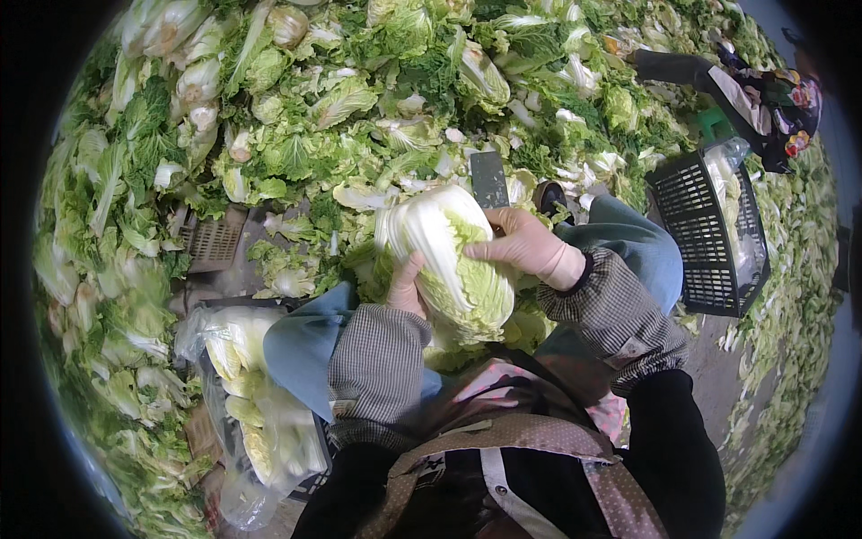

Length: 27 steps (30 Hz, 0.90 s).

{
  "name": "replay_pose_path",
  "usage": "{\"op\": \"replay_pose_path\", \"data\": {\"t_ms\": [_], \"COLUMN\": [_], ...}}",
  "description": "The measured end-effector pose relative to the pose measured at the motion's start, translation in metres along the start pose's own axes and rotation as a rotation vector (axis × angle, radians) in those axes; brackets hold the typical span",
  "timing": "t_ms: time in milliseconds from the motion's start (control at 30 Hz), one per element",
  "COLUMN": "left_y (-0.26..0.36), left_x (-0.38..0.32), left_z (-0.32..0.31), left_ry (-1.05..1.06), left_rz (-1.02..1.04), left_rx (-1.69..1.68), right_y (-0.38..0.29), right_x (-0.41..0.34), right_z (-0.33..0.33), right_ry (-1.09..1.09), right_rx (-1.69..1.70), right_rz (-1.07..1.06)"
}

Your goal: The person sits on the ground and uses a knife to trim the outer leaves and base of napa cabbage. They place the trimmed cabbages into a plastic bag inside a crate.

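Observation:
A napa cabbage (448, 259) with a white base and pale green leaves lies tilted between my hands, above my lap. My left hand (407, 286) supports its lower left side, thumb on the white ribs and the other fingers mostly hidden. At the upper right, my right hand (515, 246) presses its thumb against the leaves; its other fingers curl out of sight. A broad, dark flat blade (489, 178), apparently a cleaver's and speckled with bits, sticks out just beyond my right hand. Its handle is hidden, so I cannot tell whether that hand also grips it.
Cabbages and loose leaves (323, 128) cover the ground ahead. At left, a plastic-lined crate (323, 431) holds trimmed cabbages (252, 404). A black crate (690, 236) with bagged cabbage stands right. A brown crate (219, 239) lies among leaves. Another person (754, 101) is far right.

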<state>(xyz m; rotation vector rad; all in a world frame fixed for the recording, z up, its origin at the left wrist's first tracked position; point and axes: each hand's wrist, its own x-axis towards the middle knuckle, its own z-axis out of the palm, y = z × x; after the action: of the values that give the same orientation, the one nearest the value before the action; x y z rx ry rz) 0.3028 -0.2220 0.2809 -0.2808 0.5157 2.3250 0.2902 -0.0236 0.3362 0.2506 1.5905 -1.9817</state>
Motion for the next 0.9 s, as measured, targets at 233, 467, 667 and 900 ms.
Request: {"op": "replay_pose_path", "data": {"t_ms": [233,467,667,900], "left_y": [0.001,-0.007,-0.002,0.043], "left_x": [0.008,0.038,0.023,-0.01], "left_z": [-0.019,-0.001,0.0,0.027], "left_ry": [-0.122,-0.636,-0.27,-0.167], "left_rz": [-0.026,0.071,0.077,0.517], "left_rx": [-0.093,-0.234,-0.288,0.358], "right_y": [-0.055,-0.058,0.019,0.001], "right_x": [0.01,0.067,0.056,-0.011], "right_z": [-0.012,-0.069,-0.078,0.004], "right_ry": [-0.039,-0.065,0.233,-0.217], "right_rx": [-0.3,-0.31,-0.627,0.129], "right_rz": [-0.158,-0.185,0.097,-0.429]}}
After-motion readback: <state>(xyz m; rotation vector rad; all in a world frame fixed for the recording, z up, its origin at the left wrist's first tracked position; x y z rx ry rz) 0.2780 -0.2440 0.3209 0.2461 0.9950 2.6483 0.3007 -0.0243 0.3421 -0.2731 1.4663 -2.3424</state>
